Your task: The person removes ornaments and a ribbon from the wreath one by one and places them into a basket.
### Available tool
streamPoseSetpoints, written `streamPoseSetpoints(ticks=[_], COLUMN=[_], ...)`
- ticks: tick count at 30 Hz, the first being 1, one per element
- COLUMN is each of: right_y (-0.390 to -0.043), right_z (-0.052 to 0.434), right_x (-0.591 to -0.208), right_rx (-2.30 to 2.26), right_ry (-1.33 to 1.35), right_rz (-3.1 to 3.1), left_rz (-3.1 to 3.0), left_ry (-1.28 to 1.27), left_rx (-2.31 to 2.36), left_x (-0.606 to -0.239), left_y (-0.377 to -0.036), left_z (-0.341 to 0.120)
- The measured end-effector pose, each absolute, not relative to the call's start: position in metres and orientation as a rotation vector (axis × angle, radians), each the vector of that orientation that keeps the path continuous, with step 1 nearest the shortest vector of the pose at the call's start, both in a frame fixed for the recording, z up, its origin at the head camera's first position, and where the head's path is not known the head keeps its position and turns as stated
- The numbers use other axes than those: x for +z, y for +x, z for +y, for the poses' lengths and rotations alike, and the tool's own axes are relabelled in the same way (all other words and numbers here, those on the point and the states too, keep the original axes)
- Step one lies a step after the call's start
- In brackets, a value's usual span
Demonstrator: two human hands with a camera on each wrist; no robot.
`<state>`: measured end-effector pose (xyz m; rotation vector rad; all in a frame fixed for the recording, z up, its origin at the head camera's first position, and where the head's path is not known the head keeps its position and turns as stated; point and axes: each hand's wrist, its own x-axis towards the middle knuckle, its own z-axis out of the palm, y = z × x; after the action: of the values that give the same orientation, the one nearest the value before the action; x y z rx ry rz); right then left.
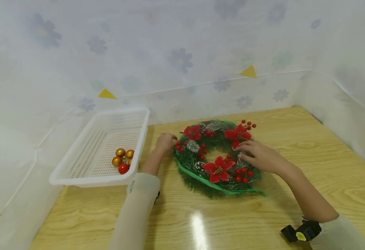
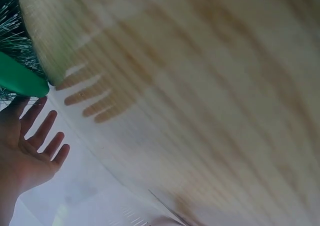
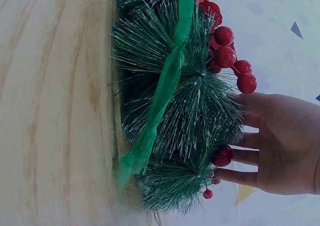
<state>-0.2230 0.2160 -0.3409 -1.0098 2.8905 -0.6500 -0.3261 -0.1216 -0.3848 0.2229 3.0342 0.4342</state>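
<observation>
A green Christmas wreath [image 1: 217, 158] with red poinsettias, red berries and a green ribbon [image 3: 165, 91] lies flat on the wooden table [image 1: 263, 222]. My right hand [image 1: 258, 156] rests on the wreath's right side, fingers straight and spread over the needles and berries [image 3: 230, 56]. My left hand [image 1: 165, 141] is at the wreath's left edge with fingers extended; in the left wrist view the left hand [image 2: 30, 146] appears flat and spread beside the ribbon end [image 2: 20, 79]. Neither hand grips anything.
A white plastic basket [image 1: 85, 177] stands at the left of the table, holding several gold baubles [image 1: 120, 152] and a red one [image 1: 123, 168]. White flowered sheeting walls the table at the back and sides.
</observation>
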Motion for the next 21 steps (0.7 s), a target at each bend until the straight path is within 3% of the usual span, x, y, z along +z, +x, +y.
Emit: streamPoseSetpoints(ticks=[13, 21], right_y=[-0.222, -0.221], right_z=[0.215, 0.215], right_x=[-0.341, -0.339], right_rx=[-0.652, -0.647], right_ry=[-1.002, -0.986], right_rz=[2.891, 2.891], left_rz=[3.328, 3.826], left_ry=[0.172, 0.438], left_rx=[-0.003, -0.269], left_x=[-0.362, -0.327], left_y=[-0.322, -0.312], left_z=[-0.125, -0.127])
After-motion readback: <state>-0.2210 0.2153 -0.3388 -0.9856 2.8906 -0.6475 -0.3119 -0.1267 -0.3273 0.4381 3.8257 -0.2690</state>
